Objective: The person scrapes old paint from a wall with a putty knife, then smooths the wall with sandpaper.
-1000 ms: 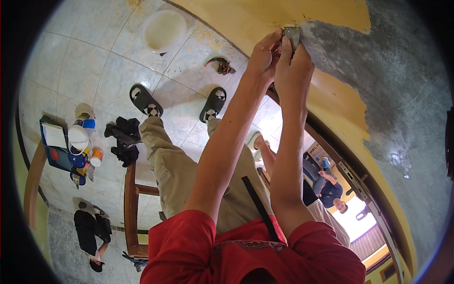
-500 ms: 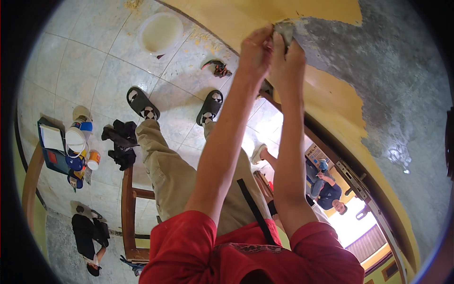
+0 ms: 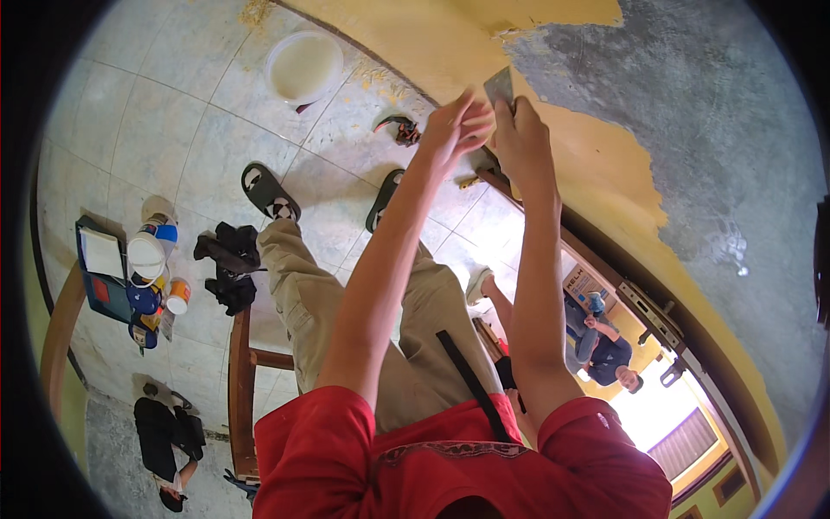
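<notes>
My right hand (image 3: pixel 524 145) is closed around a scraper with a flat grey metal blade (image 3: pixel 499 85), its thumb and fingers near the base of the blade. The blade points up and away from me, in front of the yellow painted wall (image 3: pixel 575 143). A bare grey patch (image 3: pixel 692 121) with a ragged paint edge spreads over the wall to the right. Just left of the scraper is my left hand (image 3: pixel 458 130), its fingers spread and slightly blurred, holding nothing.
A white bucket (image 3: pixel 303 67) of pale liquid stands on the tiled floor, with paint flakes nearby. Black cloth (image 3: pixel 232 268), paint tubs (image 3: pixel 147 255) and a wooden chair frame (image 3: pixel 241 389) lie to the left. A doorway opens on the right. Two people sit farther off.
Both hands have drawn back from the paint edge on the wall, and the scraper came with the right one. My left hand has moved away from the blade and spread its fingers.
</notes>
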Available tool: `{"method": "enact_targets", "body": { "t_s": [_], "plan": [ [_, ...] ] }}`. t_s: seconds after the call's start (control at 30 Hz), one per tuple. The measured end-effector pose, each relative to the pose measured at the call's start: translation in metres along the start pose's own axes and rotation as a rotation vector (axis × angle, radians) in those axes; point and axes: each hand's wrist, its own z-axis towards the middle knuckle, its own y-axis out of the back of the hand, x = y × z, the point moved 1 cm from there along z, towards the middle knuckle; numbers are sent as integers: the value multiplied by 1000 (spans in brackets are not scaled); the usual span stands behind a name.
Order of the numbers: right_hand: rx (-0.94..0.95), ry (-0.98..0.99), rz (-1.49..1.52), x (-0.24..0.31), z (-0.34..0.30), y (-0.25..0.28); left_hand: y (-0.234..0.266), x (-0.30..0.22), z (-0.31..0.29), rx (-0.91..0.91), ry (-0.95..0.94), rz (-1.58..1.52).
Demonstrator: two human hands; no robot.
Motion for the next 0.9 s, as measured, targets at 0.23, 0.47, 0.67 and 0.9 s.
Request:
{"method": "enact_targets", "body": {
  "t_s": [0.23, 0.47, 0.67, 0.9],
  "plan": [
    [-182, 258, 764, 67, 4, -30, 240, 65, -158, -450, 142, 740],
    [74, -351, 575, -105, -29, -173, 291, 63, -216, -653, 206, 495],
    [62, 48, 279, -97, -46, -107, 178, 27, -107, -270, 3, 467],
    [-148, 213, -78, 16, -4, 0, -33, -2, 10, 319, -201, -291]
  ]
}}
